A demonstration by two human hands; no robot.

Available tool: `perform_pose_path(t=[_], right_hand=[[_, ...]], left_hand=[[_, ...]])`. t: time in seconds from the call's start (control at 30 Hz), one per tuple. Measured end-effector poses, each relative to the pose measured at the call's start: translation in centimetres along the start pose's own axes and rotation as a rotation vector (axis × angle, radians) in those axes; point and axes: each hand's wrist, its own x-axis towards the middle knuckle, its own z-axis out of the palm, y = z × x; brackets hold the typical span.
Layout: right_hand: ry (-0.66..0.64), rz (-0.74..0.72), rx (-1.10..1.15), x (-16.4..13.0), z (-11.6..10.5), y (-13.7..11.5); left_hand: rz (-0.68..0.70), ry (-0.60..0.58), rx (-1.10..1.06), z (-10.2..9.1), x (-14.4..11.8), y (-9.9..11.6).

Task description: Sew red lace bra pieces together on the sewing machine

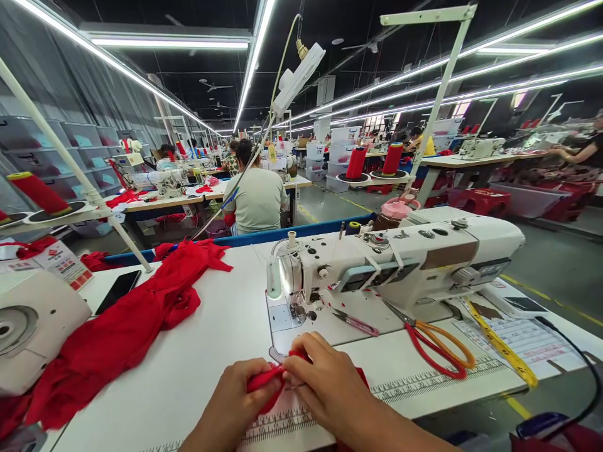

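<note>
Both hands are working at the near edge of the tabletop [198, 351]: the left hand [235, 402] is closing its fingers around a small red fabric piece [266, 380], and the right hand [330, 389] is pinching the same piece from the other side, fingers curled over it. The piece is sitting just in front of the sewing machine [377, 263], close to its needle area [296, 311]. A judgement: with fingertips this near the needle, a slip while feeding could be catching a finger, and the bunched cloth could be folding under unevenly. Scissors [438, 345] and thread snips [355, 322] are lying just beside the right hand, and a red fabric pile [132, 320] is lying to the left.
</note>
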Motion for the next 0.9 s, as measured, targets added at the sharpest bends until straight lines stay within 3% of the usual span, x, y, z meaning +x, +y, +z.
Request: perform_pose_path(t=[0.07, 0.23, 0.43, 0.9], right_hand=[[0.039, -0.011, 0.031, 0.3, 0.2, 0.2], [-0.025, -0.037, 0.089, 0.4, 0.7, 0.7], [0.096, -0.066, 0.229, 0.3, 1.0, 0.6], [0.383, -0.210, -0.071, -0.8, 3.7, 0.2]], left_hand=[[0.000, 0.017, -0.023, 0.5, 0.1, -0.3], [0.004, -0.008, -0.090, 1.1, 0.2, -0.3], [0.020, -0.028, -0.188, 1.3, 0.3, -0.1], [0.045, 0.049, -0.217, 3.1, 1.4, -0.9]])
